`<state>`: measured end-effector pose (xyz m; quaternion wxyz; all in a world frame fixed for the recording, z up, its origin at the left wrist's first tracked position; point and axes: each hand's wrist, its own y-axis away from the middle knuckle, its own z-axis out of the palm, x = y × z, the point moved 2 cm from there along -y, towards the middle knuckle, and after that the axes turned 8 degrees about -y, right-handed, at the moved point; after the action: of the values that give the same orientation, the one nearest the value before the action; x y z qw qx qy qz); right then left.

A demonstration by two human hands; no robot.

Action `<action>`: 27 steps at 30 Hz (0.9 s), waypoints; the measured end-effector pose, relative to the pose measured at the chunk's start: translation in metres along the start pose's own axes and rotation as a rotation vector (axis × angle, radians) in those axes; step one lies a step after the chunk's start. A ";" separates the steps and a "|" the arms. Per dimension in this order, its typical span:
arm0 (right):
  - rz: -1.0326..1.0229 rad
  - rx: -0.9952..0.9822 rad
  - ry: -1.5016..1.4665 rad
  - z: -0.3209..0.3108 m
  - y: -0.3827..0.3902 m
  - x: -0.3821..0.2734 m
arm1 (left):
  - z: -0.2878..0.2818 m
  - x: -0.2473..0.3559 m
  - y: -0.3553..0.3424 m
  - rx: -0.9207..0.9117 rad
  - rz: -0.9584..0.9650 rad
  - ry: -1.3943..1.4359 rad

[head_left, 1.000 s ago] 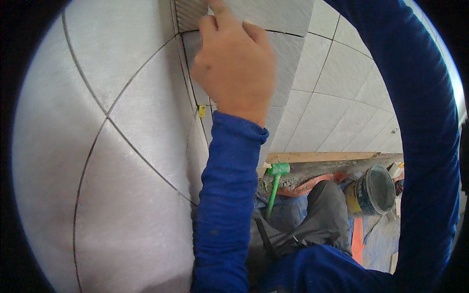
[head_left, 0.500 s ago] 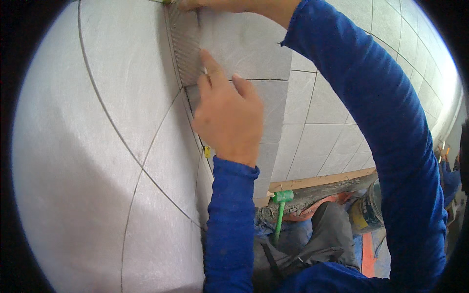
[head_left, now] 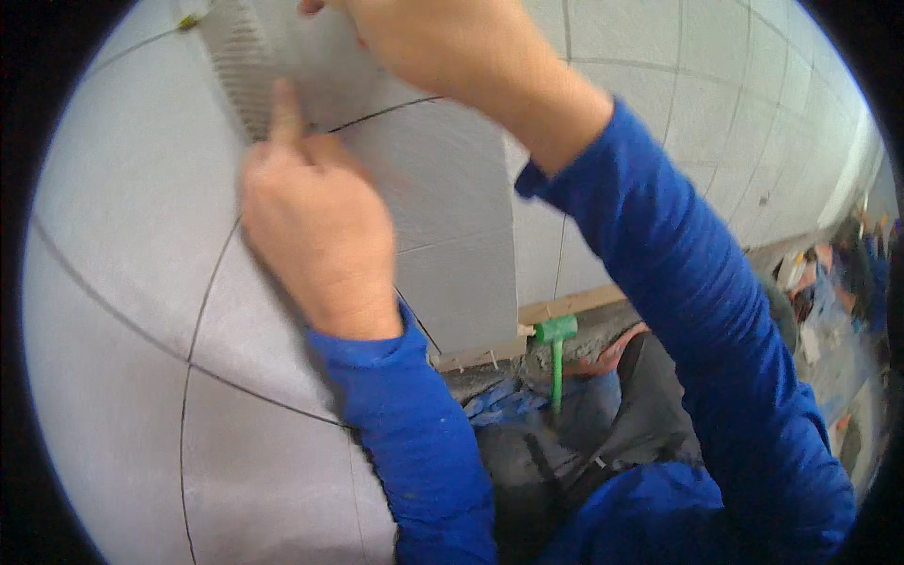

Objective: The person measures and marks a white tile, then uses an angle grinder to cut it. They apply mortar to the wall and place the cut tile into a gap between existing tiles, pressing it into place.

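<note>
My left hand (head_left: 320, 235) is against the wall near the corner, index finger stretched upward, the other fingers bent and blurred. That fingertip is at the edge of a narrow grey strip with diagonal ridges (head_left: 240, 71), beside a grey wall tile (head_left: 348, 80). I see nothing held in this hand. My right hand (head_left: 443, 42) reaches across the upper part of the same tile from the right. Its fingers are mostly cut off by the upper edge of the picture, so any grip is hidden. A small yellow-green piece (head_left: 188, 22) sits in a joint left of the ridged strip.
Large pale tiles (head_left: 104, 217) cover the wall on my left. More tiles (head_left: 621, 113) run along the wall to the right, above a wooden batten (head_left: 589, 303). A green mallet (head_left: 556, 353) is below, by my legs. Assorted items (head_left: 829, 282) lie at the far right.
The view has shifted, and the corner strip now appears further left. My right hand shows more fully, lower in the picture. The left index finger still points up at the strip's edge.
</note>
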<state>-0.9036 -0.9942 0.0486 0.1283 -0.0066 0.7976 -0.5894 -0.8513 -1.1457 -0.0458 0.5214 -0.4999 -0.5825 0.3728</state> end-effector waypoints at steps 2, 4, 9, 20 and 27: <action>0.101 0.177 0.084 0.019 0.048 0.016 | -0.001 -0.003 -0.003 -0.082 0.026 -0.016; 0.235 0.356 -0.030 0.031 0.091 0.022 | -0.003 -0.005 -0.002 -0.186 -0.060 -0.002; 0.472 0.343 -0.203 0.062 0.146 0.029 | -0.007 -0.007 -0.006 -0.279 -0.246 0.056; 0.524 0.586 -0.497 0.130 0.137 0.037 | -0.018 -0.005 -0.012 -0.394 -0.136 -0.057; 0.534 0.569 -0.486 0.142 0.128 0.036 | -0.027 -0.008 -0.027 -0.463 -0.066 -0.107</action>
<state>-0.8905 -1.0939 -0.1175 0.4557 0.0969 0.5244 -0.7127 -0.8305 -1.1618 -0.0170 0.3735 -0.5663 -0.6951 0.2380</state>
